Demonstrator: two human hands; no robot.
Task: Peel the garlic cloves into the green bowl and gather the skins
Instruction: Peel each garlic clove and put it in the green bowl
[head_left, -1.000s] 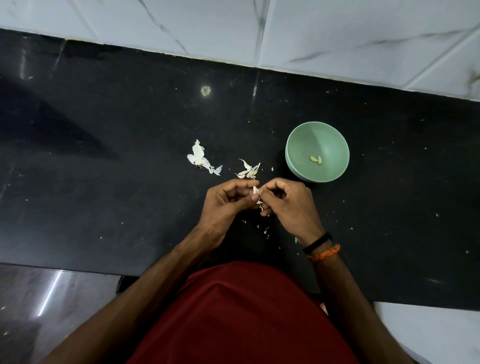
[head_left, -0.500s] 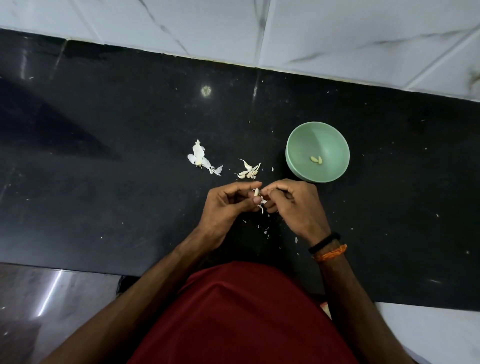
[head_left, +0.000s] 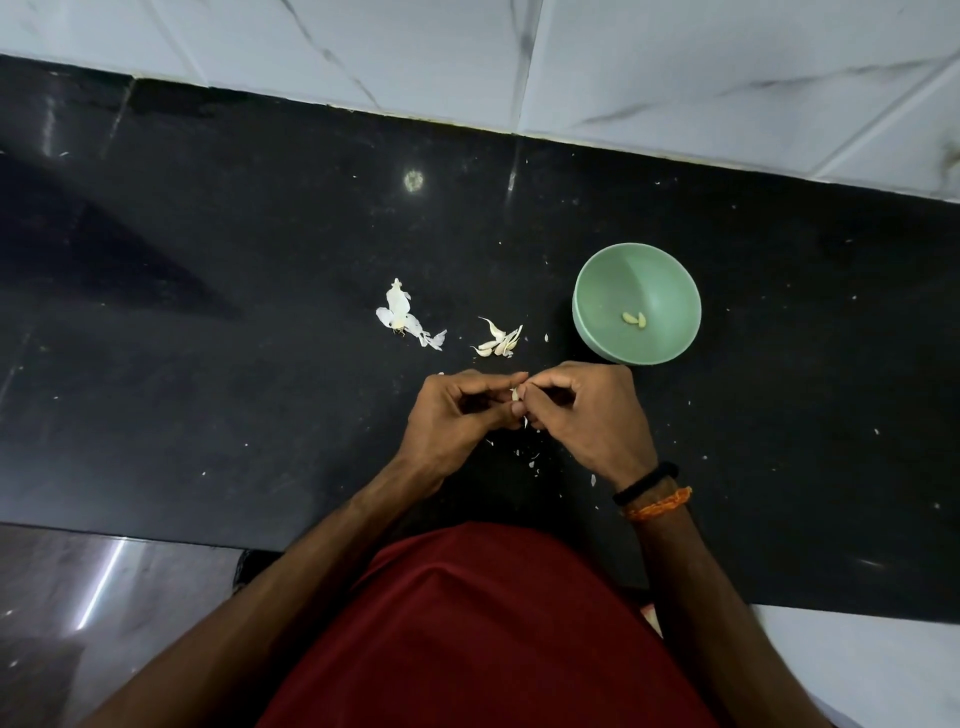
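Note:
A small garlic clove (head_left: 515, 395) is pinched between the fingertips of my left hand (head_left: 457, 415) and my right hand (head_left: 592, 415), just above the black counter. Most of the clove is hidden by my fingers. The green bowl (head_left: 670, 291) stands just beyond my right hand and holds two peeled cloves (head_left: 635, 319). A cluster of unpeeled cloves (head_left: 498, 340) lies beyond my hands, to the left of the bowl. Farther left lies a white heap of garlic skin (head_left: 402, 317). Small skin flakes (head_left: 532, 457) lie scattered beneath my hands.
The black stone counter (head_left: 208, 364) runs across the view, backed by a white marble-tiled wall (head_left: 675, 62). Its near edge is close to my red shirt (head_left: 483, 634). Tiny white specks dot the counter to the right of the bowl.
My hands have shifted slightly, with the fingertips working at the clove between them. Bowl, cloves and skins on the counter have stayed put.

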